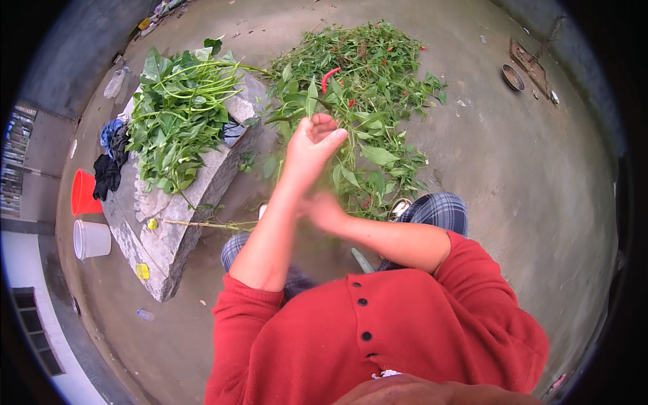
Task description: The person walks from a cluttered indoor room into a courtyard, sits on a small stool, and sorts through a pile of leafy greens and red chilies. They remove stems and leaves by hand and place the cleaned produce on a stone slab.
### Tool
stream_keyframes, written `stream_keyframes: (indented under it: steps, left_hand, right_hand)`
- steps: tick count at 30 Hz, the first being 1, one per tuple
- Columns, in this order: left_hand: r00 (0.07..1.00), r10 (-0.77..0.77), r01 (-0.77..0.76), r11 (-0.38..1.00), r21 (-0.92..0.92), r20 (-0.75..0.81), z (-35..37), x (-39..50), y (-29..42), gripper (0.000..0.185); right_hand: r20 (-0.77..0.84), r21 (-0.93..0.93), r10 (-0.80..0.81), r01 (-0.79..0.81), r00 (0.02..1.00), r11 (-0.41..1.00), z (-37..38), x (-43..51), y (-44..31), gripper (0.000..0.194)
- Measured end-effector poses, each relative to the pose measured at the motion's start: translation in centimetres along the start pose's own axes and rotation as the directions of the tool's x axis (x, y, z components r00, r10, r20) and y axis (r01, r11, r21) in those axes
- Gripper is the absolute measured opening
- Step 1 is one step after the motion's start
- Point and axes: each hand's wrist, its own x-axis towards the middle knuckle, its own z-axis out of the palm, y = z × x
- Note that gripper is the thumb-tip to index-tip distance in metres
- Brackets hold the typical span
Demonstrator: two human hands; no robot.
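My left hand is raised in front of me, its fingers curled around a leafy chili pepper sprig. A red chili pepper shows just above the fingers. Lower down, my right hand is motion-blurred and partly hidden behind my left forearm, so its grip cannot be made out. Past both hands, a large heap of cut chili plants with small red peppers spreads over the concrete floor, reaching back to my shoes.
A thick stone slab on the left carries a pile of long-stemmed leafy greens and dark cloth. Beside it stand a red bucket and a white bucket. A round pan lies far right.
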Motion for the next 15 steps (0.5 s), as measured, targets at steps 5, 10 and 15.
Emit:
stream_keyframes:
  steps: [5,10,15]
  left_hand:
    - [0.993,0.013,-0.052,0.945,-0.324,-0.121,0.0,0.8,-0.2,0.037]
    - [1.0,0.0,-0.006,0.932,-0.363,-0.016,-0.8,1.3,1.0,0.042]
    - [1.0,0.007,-0.016,0.935,-0.355,-0.027,-1.2,0.4,1.1,0.032]
  right_hand:
    - [-0.047,-0.051,-0.036,0.033,0.998,0.998,0.1,0.1,-0.9,0.024]
    - [-0.043,0.122,-0.209,0.213,0.977,0.969,0.2,1.4,0.9,0.02]
    - [0.231,0.07,-0.061,0.046,0.971,0.996,-1.0,3.1,1.8,0.028]
